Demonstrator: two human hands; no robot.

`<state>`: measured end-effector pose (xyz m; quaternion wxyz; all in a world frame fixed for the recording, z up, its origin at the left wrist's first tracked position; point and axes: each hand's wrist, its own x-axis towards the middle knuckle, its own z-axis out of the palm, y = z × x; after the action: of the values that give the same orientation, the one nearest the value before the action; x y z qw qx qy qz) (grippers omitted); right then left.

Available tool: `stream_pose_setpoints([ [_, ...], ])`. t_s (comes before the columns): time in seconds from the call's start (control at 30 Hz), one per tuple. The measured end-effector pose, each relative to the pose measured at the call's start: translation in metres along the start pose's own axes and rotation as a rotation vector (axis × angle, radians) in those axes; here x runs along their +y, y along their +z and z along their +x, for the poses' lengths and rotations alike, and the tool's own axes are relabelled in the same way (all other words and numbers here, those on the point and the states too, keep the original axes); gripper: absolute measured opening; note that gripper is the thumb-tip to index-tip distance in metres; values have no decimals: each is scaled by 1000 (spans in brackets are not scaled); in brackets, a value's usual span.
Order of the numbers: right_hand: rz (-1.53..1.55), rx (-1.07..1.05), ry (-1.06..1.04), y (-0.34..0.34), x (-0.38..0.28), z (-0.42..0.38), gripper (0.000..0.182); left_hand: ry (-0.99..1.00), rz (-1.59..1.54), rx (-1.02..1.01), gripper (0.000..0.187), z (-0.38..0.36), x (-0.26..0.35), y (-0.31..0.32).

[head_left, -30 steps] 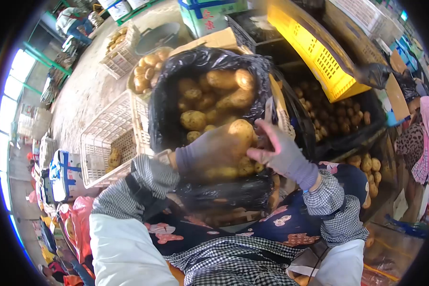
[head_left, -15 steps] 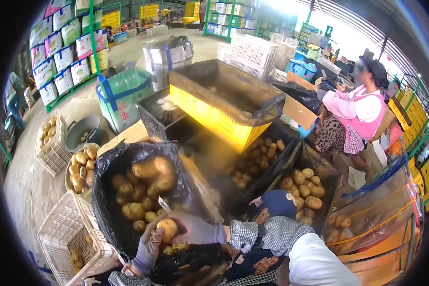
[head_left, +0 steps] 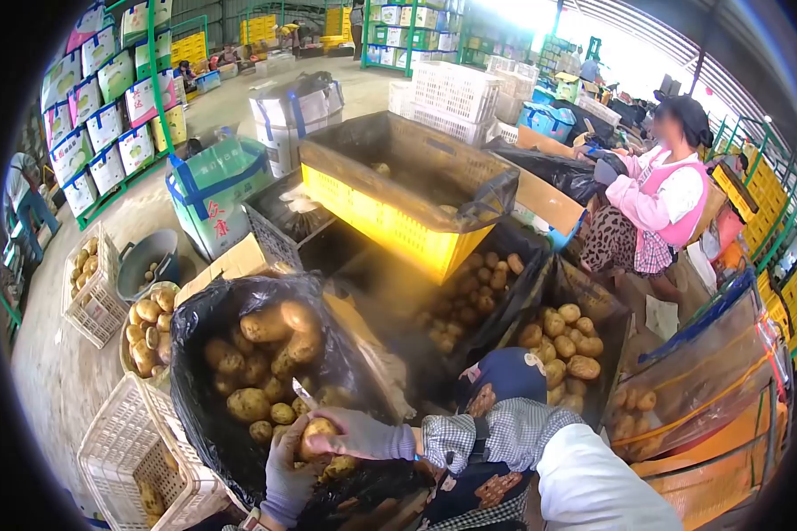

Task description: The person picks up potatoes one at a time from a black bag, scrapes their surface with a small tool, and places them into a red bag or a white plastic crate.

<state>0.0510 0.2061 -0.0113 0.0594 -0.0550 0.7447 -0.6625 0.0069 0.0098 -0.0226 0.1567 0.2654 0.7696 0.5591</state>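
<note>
My left hand (head_left: 288,478), in a grey glove, comes up from the bottom edge and grips a yellow potato (head_left: 317,431) from below. My right hand (head_left: 359,434), also gloved, reaches in from the right with a checked sleeve and rests against the same potato. A thin knife blade (head_left: 303,392) sticks up from its fingers. Both hands hover over the near edge of a crate lined with a black bag (head_left: 195,389) and full of potatoes (head_left: 266,350).
A white plastic basket (head_left: 119,442) stands at the left, with a basin of potatoes (head_left: 146,323) behind it. A tilted yellow crate (head_left: 390,217) and two more potato crates (head_left: 478,292) (head_left: 562,341) lie ahead. A person in pink (head_left: 660,199) works at the right.
The view has swung up from straight down at the crate to the hall ahead. The hands sit lower in view, still together on the potato.
</note>
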Motion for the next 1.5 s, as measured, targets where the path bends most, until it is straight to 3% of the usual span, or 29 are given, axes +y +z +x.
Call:
stream_pose_setpoints([
  [0.13,38,65,-103,-7,29,2,62,-82,-187,-23,71,-3,-1,0],
  [0.2,87,28,143,-9,31,3,60,-90,-255,-24,71,-3,4,-1],
  [0.33,159,7,209,-4,28,0,53,-164,-516,-36,75,-3,31,0],
  [0.4,127,46,65,-9,21,0,48,-120,-499,-67,77,0,23,-4],
  [0.43,103,109,-119,-8,17,3,45,-112,-484,-68,77,-3,22,-8],
  [0.47,77,109,-145,-3,16,4,43,-205,-611,-87,77,-5,19,-10],
  [0.53,91,54,-137,-7,-3,3,44,-136,-816,-106,72,-3,29,-11],
  [0.57,128,-1,-101,-15,-9,1,47,-224,-831,-186,67,4,38,-19],
  [0.6,251,-40,-143,-12,9,5,52,-294,-722,-130,77,4,41,-16],
  [0.63,316,-11,-217,-8,5,6,54,-264,-766,-126,76,4,30,-17],
  [0.67,373,34,-288,-5,-4,5,57,-285,-757,-191,74,7,59,-27],
  [0.83,130,69,-99,-14,-14,-1,54,-206,-741,-64,73,3,34,-30],
  [0.87,233,79,-50,-12,-21,-6,51,-184,-700,-39,71,3,29,-30],
  [0.93,258,84,-110,-10,-20,-7,50,-145,-617,9,67,4,20,-30],
  [1.07,293,87,-166,-4,-20,-7,48,-124,-426,0,76,3,14,-32],
  [1.2,192,11,-266,-7,-13,-7,43,0,-231,45,74,4,0,-28],
  [1.4,40,-40,-230,-3,-15,-11,36,-166,-209,134,69,2,18,-27],
  [1.5,-180,-122,-473,-7,0,-4,42,-156,-92,146,71,3,10,-28],
])
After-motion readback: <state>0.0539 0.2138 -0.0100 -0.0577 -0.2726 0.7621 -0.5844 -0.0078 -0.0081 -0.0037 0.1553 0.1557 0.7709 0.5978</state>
